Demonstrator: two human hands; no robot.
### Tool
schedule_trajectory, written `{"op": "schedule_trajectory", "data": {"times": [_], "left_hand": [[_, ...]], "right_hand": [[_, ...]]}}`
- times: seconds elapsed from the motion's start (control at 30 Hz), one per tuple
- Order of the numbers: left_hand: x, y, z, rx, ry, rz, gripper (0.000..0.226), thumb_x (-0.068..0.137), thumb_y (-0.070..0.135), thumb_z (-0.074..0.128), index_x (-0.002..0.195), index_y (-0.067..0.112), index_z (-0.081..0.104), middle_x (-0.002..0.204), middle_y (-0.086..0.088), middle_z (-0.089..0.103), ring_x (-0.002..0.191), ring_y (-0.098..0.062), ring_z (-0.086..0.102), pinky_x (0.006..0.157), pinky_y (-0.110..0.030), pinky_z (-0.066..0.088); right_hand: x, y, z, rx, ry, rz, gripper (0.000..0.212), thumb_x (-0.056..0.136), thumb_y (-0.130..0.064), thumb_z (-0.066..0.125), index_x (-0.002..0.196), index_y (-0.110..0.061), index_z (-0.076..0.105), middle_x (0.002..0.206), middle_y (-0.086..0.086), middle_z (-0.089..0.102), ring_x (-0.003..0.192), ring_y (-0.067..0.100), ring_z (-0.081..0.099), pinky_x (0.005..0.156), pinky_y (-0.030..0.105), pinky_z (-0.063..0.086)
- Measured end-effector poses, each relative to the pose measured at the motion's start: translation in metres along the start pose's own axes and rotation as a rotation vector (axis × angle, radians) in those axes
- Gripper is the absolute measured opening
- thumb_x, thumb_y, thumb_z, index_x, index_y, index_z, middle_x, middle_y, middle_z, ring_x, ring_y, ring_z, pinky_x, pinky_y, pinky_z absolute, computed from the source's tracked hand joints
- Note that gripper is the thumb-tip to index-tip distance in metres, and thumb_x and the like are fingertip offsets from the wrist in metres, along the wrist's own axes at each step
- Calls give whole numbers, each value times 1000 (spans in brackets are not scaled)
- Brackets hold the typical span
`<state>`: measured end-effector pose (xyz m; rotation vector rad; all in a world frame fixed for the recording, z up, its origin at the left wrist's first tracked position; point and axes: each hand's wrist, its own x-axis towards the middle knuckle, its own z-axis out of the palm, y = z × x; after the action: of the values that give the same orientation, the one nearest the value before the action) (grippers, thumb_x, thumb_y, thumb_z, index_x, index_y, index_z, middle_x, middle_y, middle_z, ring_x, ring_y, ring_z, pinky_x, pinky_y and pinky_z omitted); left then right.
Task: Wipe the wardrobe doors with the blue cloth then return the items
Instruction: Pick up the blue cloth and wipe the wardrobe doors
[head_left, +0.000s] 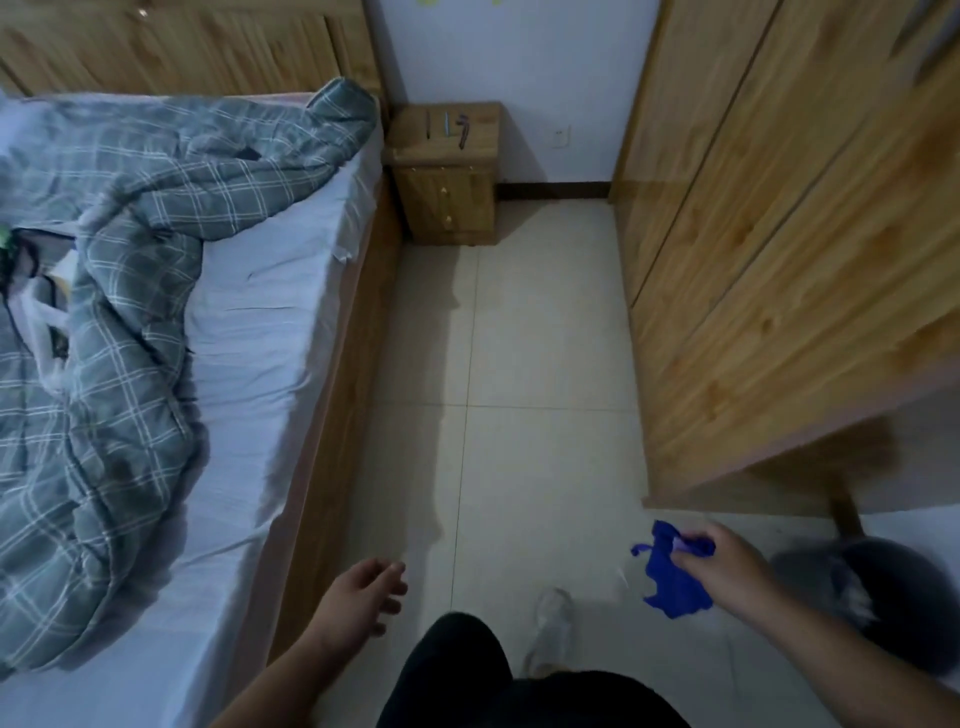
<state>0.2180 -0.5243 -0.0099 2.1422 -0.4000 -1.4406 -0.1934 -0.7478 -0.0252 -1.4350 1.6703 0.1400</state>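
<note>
My right hand (727, 564) grips a crumpled blue cloth (670, 577) low on the right, just below the near corner of the pine wardrobe. The wardrobe doors (769, 249) fill the right side and stand closed. My left hand (361, 592) hangs empty with loosely curled fingers beside the bed's wooden side rail, holding nothing.
A bed (249, 332) with a grey checked quilt (119, 291) takes up the left. A small wooden nightstand (447, 171) stands against the far wall with small items on top. Tiled floor (509, 332) runs between bed and wardrobe. A grey furry object (857, 587) lies at the lower right.
</note>
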Motion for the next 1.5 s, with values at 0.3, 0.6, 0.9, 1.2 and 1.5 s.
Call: {"op": "schedule_trajectory", "data": {"times": [0.3,0.6,0.9,1.2,1.5], "left_hand": [[120,81,-49,-67,54,-62,20,102,30,63,98,13,73,94,-14,78,73,-23,67,59,-31,47],[258,281,-112,73,-64,119,21,103,34,61,100,16,72,94,-4,78,81,-23,72,58,-30,52],[387,455,-121,83,-67,236,17,102,33,62,100,20,73,86,2,79,71,-14,71,51,-28,51],[452,531,-119,54,-36,124,18,101,27,65,97,13,74,84,-7,77,63,-16,66,51,-30,45],[524,596,-135,-41,23,-37,15,100,23,67,100,9,73,87,-11,79,65,-23,68,47,-25,44]], "right_hand": [[125,-199,-39,117,53,-163,15,88,-29,74,98,-33,64,96,-16,66,87,3,63,65,25,48],[193,-243,-58,198,163,72,13,87,-20,77,94,-22,66,95,1,71,81,11,63,65,31,48],[279,-257,-97,324,143,312,7,88,-11,76,92,-13,72,88,2,73,78,13,65,63,29,46],[425,-408,-175,269,82,96,12,86,-20,76,95,-18,69,90,-1,72,83,14,67,68,32,51],[550,-589,-251,344,156,-78,21,85,-15,77,104,-17,69,96,0,71,92,18,66,86,34,51]]}}
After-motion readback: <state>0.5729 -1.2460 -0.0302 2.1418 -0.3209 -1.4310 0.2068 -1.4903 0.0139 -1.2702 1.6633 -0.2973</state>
